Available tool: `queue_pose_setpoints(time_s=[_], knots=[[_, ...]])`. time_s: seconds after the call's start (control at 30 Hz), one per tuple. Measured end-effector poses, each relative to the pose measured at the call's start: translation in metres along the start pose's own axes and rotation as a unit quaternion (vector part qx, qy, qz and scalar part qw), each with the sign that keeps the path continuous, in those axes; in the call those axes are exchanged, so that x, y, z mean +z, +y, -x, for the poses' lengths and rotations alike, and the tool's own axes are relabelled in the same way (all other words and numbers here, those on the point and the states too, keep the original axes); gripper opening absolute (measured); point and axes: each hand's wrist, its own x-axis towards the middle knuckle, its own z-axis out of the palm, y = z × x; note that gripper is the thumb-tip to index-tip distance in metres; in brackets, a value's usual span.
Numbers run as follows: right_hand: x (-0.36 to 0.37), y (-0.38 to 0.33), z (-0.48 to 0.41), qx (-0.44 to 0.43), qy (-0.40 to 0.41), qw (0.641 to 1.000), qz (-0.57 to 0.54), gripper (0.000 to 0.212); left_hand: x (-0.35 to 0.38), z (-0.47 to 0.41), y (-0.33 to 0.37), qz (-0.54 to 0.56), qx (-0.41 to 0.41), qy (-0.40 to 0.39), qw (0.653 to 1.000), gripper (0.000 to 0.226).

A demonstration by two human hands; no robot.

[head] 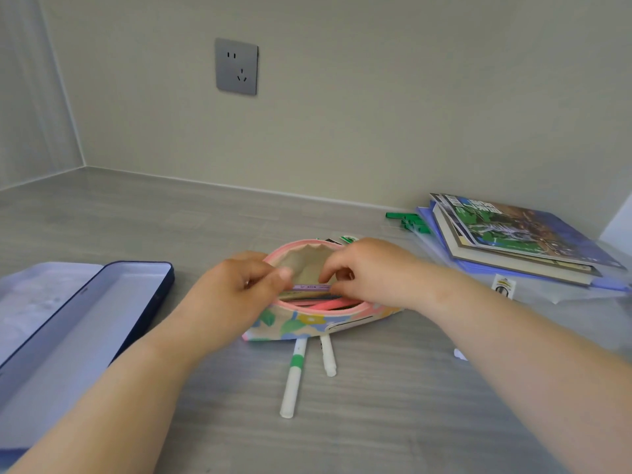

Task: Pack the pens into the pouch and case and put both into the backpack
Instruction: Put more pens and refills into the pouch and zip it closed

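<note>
A floral fabric pouch with a pink zipper rim lies open in the middle of the grey desk. My left hand pinches its left rim. My right hand grips a lilac pen at the pouch's mouth. Pink and other coloured pens lie inside. Two white pens stick out from under the pouch toward me, one with a green band and a shorter one. An open dark blue tin case lies at the left. No backpack is in view.
A stack of books and a purple folder lies at the right by the wall, with green pieces beside it. A small white card sits right of the pouch. A wall socket is above.
</note>
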Motion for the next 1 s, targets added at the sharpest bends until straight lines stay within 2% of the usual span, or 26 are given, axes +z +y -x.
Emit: queue_pose_setpoints(time_s=[0.07,0.13,0.17,0.27,0.37,0.43,0.5,0.57,0.63,0.7,0.8,0.9,1.0], knots=[[-0.002,0.007,0.006,0.011,0.038,0.998,-0.047,0.02,-0.001,0.004,0.004,-0.018,0.009,-0.072,0.997,0.021],[-0.005,0.014,0.013,0.027,0.078,0.99,-0.115,0.016,-0.001,0.005,0.003,-0.07,0.02,-0.11,0.991,0.033],[-0.007,0.018,0.017,0.039,0.102,0.983,-0.148,0.013,0.0,0.005,0.001,-0.092,0.024,-0.1,0.99,0.035],[-0.01,0.032,0.029,0.077,0.198,0.953,-0.215,0.012,0.001,0.001,-0.003,-0.097,0.018,-0.031,0.995,0.019],[-0.011,0.048,0.042,0.115,0.283,0.91,-0.281,0.025,0.002,0.0,-0.004,-0.078,0.009,0.02,0.997,0.033],[-0.01,0.06,0.05,0.14,0.307,0.885,-0.321,0.026,0.003,-0.001,-0.001,-0.066,0.008,0.056,0.996,0.033],[-0.009,0.075,0.059,0.182,0.271,0.908,-0.264,0.016,0.003,-0.002,0.0,-0.052,0.002,0.107,0.993,0.034],[-0.003,0.089,0.066,0.231,0.167,0.938,-0.199,0.013,0.002,-0.003,0.001,-0.038,-0.01,0.153,0.987,0.034],[0.007,0.098,0.071,0.255,0.062,0.949,-0.176,0.012,0.0,-0.004,0.001,-0.026,-0.023,0.196,0.98,0.029],[0.018,0.101,0.072,0.25,0.013,0.961,-0.117,0.006,-0.003,-0.005,0.001,-0.018,-0.033,0.236,0.971,0.02],[0.025,0.104,0.067,0.233,0.014,0.97,-0.07,0.016,-0.006,-0.006,0.001,0.001,-0.03,0.257,0.966,0.014],[0.027,0.103,0.066,0.24,0.037,0.966,-0.09,0.027,-0.005,-0.007,-0.001,-0.018,-0.039,0.241,0.97,0.014],[0.029,0.103,0.067,0.241,0.056,0.966,-0.08,0.03,-0.003,-0.008,-0.003,-0.04,-0.053,0.229,0.971,0.026]])
